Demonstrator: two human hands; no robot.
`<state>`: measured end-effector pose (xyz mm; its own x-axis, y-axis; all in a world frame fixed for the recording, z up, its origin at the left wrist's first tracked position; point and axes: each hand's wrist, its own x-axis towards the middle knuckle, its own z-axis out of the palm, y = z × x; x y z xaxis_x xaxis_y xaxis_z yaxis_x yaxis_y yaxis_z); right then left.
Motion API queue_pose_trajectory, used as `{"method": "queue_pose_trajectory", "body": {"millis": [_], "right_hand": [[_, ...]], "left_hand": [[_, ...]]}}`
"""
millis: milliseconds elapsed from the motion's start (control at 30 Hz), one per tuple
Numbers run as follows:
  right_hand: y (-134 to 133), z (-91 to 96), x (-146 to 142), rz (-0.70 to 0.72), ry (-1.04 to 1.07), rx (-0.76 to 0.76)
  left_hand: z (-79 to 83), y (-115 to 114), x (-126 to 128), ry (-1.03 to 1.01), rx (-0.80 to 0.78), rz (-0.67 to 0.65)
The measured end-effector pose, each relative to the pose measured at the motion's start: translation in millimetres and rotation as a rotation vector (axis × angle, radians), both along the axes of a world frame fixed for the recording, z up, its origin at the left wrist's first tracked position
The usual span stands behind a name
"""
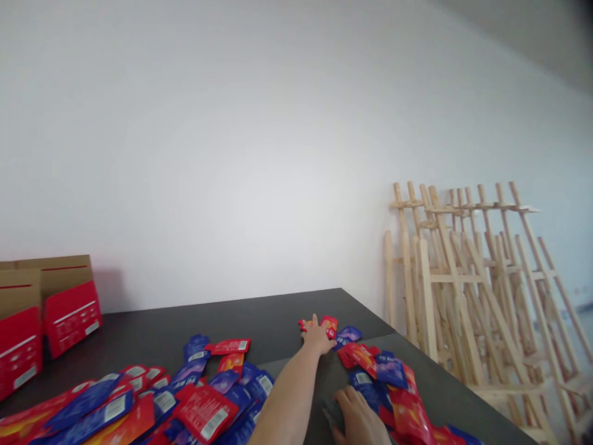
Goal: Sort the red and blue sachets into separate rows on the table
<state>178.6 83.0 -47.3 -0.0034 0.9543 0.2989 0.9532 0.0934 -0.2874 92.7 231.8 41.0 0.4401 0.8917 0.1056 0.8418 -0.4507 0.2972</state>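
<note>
My left hand (317,337) stretches far across the dark table with its fingers spread. It lies over red packets (330,326), touching them. A blue and purple packet (349,334) is just to its right. Nearer to me, my right hand (360,415) is low over the table with curled fingers. A greyish, blurred thing (332,415) shows by its fingertips, too unclear to name. Right beside this hand runs a loose row of red and blue packets (391,371). To the left of my left forearm spreads a large heap of red and blue packets (206,411), some showing barcodes.
Red and brown cardboard boxes (71,315) stand open at the left of the dark table (259,312). A white wall rises behind it. Past the right table edge, several wooden easels (456,278) lean against the wall.
</note>
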Motion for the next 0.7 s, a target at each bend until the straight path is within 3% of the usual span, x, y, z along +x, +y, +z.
{"method": "queue_pose_trajectory", "body": {"millis": [200,367,533,700], "right_hand": [[7.5,-10.4,5.6,0.005,-0.016,-0.021],[4.9,-8.8,6.6,0.014,-0.012,0.002],[-2.8,2.7,3.6,0.007,0.027,0.009],[-15.3,13.3,-1.7,-0.005,0.087,0.067]], "left_hand": [[-28.1,23.6,8.5,0.076,0.073,0.013],[-31.9,20.2,-1.9,0.129,0.113,-0.029],[-27.8,-11.8,-17.0,0.166,0.13,-0.069],[-33.7,-71.3,-34.0,0.202,0.091,-0.099]]}}
